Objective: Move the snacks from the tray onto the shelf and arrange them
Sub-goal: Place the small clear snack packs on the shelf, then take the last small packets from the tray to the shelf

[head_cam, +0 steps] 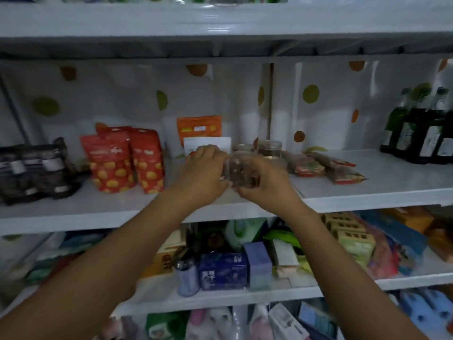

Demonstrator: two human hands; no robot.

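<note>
Two hands, one snack jar [241, 171]

At the frame's centre my left hand [204, 173] curls round the jar's left side and my right hand [266, 184] grips its right, so the clear jar sits between my palms, at the white shelf [367, 190], just before other jars [269, 147].

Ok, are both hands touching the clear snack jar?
Touching. The head view shows the left hand and right hand gripping opposite sides of the clear snack jar.

Dim, soft, motion-blurred, edges bowed.
</note>
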